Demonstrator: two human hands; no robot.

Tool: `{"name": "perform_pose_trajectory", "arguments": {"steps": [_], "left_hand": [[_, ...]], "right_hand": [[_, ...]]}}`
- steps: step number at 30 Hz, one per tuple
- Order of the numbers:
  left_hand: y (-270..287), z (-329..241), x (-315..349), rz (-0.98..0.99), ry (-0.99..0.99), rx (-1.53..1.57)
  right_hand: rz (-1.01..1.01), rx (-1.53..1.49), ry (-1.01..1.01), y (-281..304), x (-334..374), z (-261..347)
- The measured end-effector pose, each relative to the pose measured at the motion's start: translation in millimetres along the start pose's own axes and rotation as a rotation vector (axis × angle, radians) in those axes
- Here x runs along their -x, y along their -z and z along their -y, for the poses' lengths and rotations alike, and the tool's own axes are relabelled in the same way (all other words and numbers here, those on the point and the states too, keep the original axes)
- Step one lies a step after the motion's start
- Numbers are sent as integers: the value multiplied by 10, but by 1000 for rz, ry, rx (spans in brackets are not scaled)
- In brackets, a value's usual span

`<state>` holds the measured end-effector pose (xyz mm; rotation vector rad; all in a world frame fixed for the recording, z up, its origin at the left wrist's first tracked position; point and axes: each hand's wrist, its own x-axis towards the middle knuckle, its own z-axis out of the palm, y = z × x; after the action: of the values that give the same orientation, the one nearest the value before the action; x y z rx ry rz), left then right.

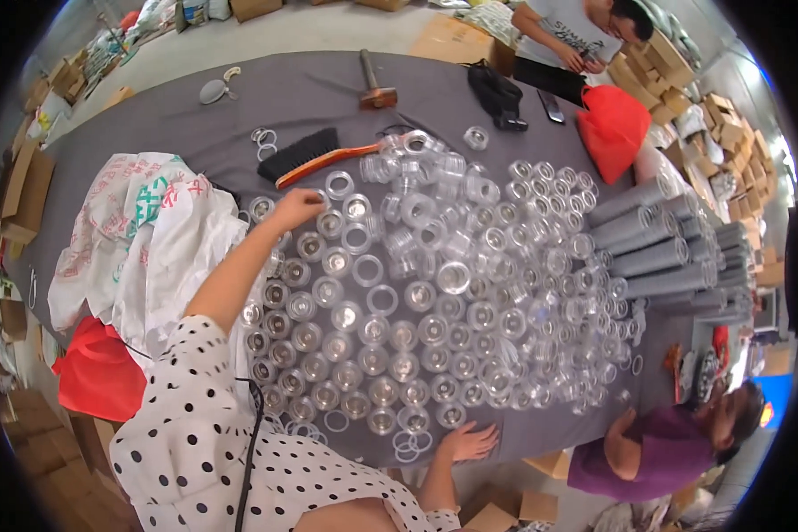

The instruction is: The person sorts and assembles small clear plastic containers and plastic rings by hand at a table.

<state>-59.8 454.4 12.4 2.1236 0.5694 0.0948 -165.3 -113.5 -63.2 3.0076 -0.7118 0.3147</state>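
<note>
My left hand (299,209) reaches over the far left part of a mass of small clear round plastic containers (337,262). Its fingers are curled together beside a clear ring (339,184); whatever they pinch, if anything, is hidden. At the table's near edge my right hand (470,443) lies flat with fingers stretched out, holding nothing. Close by it are a round container (450,415) and several loose clear rings (408,446). Many containers stand upright in rough rows on the left, while toward the middle and far side they lie heaped.
On the grey-covered table (266,84) are a black-bristled brush (306,160), a hammer (377,96), a white sack (146,239), a red bag (614,133) and grey stacked tubes (656,257). One person (576,35) stands across; another in purple (656,452) is at the right.
</note>
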Motion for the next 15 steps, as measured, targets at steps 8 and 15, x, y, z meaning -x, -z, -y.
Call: {"name": "perform_pose_trajectory", "arguments": {"steps": [8,15], "left_hand": [[-421,33,-534,-179,-105,-678],[-331,59,-584,-149,-232,-734]], "right_hand": [[-12,53,7,8,-9,-34],[-37,76,34,-33,-8,12]]}}
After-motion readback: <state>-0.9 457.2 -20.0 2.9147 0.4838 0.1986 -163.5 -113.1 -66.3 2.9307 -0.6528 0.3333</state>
